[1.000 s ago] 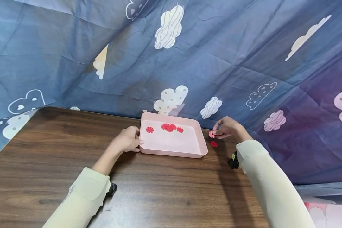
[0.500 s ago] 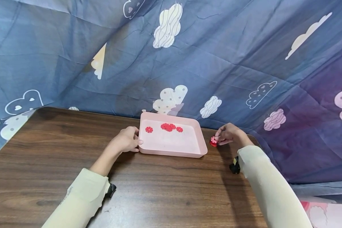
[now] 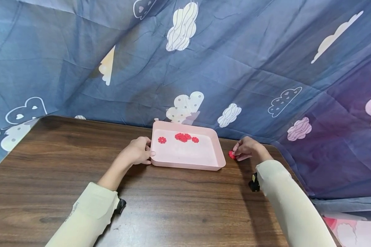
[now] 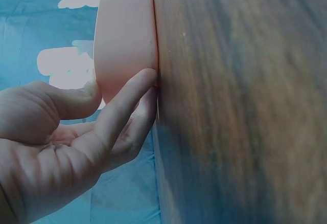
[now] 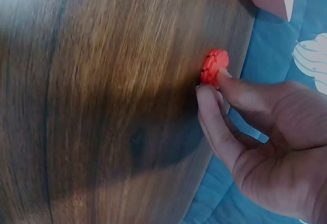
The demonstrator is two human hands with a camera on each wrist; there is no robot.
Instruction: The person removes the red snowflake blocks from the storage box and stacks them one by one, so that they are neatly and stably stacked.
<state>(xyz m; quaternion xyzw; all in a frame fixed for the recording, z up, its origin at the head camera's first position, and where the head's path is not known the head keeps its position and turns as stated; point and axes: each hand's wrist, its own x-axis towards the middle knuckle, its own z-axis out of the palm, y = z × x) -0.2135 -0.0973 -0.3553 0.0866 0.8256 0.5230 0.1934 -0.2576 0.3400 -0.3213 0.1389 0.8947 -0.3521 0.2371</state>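
Note:
My left hand point(image 3: 136, 151) grips the left side of a shallow pink tray point(image 3: 185, 165). In the left wrist view its thumb lies at the tray's rim and its fingers reach the base of the wall. Inside the tray lie a single red flower-shaped disc point(image 3: 162, 140) at the left, a small heap of red discs point(image 3: 182, 137) near the back, and another disc point(image 3: 195, 140) beside the heap. Right of the tray, my right hand point(image 3: 246, 148) pinches a red flower-shaped disc point(image 5: 216, 65) at the tabletop. It looks thick; I cannot tell whether two are stacked.
The tray stands on a brown wood-grain table point(image 3: 173, 206), close to its back edge. Behind hangs a blue cloud-patterned cloth point(image 3: 136, 68), which continues round the right side. A pink printed item point(image 3: 358, 230) shows at the lower right.
My right hand has moved slightly toward me, bringing the pinched disc over the red disc that lay on the table. My left hand and the tray have stayed put.

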